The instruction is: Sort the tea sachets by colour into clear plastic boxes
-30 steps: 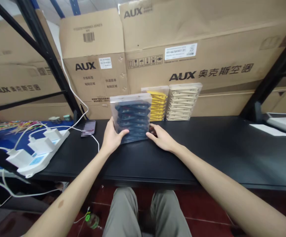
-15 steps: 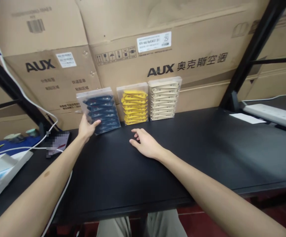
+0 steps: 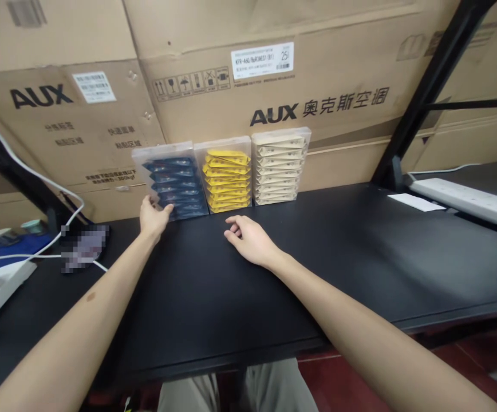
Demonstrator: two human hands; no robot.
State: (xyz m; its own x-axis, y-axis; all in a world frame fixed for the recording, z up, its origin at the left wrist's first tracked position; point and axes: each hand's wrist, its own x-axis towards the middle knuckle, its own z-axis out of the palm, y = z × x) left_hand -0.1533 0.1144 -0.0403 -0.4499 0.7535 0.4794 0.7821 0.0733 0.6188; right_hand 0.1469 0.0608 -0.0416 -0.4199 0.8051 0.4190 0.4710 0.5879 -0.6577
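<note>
Three clear plastic packs stand upright side by side at the back of the black table (image 3: 214,297), against cardboard. The left pack of dark blue sachets (image 3: 177,186) is held at its lower left edge by my left hand (image 3: 154,220). The thumb shows in front; the other fingertips are partly hidden by the edge. In the middle stands the pack of yellow sachets (image 3: 228,180), and to its right the pack of cream sachets (image 3: 279,169). My right hand (image 3: 252,240) hovers or rests just in front of the yellow pack, fingers loosely bent, holding nothing.
Large AUX cardboard boxes (image 3: 338,137) form the back wall. A white power strip (image 3: 467,197) and a white card (image 3: 415,202) lie at the right. At the left are a white cable (image 3: 66,191), a blurred phone-like object (image 3: 86,249) and a white tray (image 3: 10,294).
My left hand has brought the blue pack upright and right, against the yellow pack's edge. My right hand stays in front of the packs. The camera view has shifted slightly.
</note>
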